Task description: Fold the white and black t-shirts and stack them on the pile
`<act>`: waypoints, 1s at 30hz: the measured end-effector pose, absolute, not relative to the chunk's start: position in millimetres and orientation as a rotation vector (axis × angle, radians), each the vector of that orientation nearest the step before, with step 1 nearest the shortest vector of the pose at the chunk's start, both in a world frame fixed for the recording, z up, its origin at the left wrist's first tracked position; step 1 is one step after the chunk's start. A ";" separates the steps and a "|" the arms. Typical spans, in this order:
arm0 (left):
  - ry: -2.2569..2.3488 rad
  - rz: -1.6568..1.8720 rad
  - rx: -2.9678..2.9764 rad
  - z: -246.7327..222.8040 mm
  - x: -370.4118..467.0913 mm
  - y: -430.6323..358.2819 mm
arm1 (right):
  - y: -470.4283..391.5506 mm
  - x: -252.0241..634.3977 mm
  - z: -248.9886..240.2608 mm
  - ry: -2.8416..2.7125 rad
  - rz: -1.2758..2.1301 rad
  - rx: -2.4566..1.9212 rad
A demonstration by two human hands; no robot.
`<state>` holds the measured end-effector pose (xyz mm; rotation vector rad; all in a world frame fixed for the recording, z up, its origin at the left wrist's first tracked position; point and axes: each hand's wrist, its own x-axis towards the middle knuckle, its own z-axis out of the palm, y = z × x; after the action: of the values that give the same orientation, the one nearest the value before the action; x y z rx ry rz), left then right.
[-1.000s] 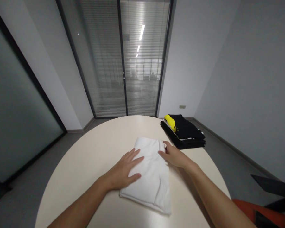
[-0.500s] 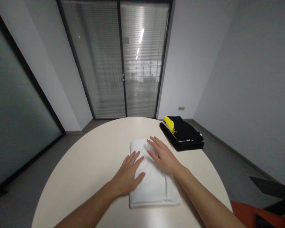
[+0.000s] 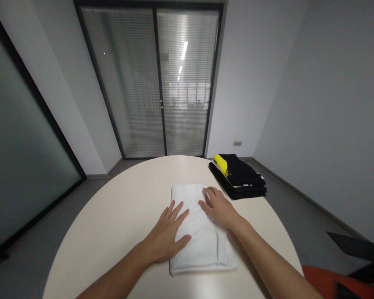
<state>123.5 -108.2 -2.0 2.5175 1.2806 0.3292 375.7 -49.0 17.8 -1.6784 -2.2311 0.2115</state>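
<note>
A folded white cloth garment (image 3: 198, 245) lies flat on the round table, its folded layers showing at the right and near edges. My left hand (image 3: 168, 234) rests on its left side, fingers spread and thumb stretched across the fabric. At the far right edge of the garment is my right hand (image 3: 218, 206), touching the cloth with bent fingers and the thumb apart from them. Neither hand visibly grips the fabric. Parts of the garment's right side are hidden under my right hand and wrist.
The pale round table (image 3: 112, 224) has a stack of folded black clothes (image 3: 243, 172) at its far right edge, the top one with a yellow print. A red and black chair (image 3: 324, 282) stands at lower right. Glass doors with blinds (image 3: 143, 91) are beyond the table.
My right hand has slid right and slightly nearer, from the garment's upper middle to its right edge, its fingers more bent. My left hand stays on the left side.
</note>
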 end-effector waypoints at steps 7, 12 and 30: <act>1.271 0.386 2.513 -4.7 123.2 -109.7 | -45.2 393.9 28.0 -2.094 0.500 -2.123; 1.268 0.445 2.520 -5.8 123.3 -108.0 | -42.8 393.2 17.9 -2.112 0.467 -2.004; 1.716 0.514 2.370 -28.0 100.3 -78.3 | 13.8 397.0 120.3 -1.975 0.323 -1.551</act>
<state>100.3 -78.3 -28.0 2.3704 1.7161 0.5140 397.0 13.8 120.3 -1.5509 -1.9745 0.3230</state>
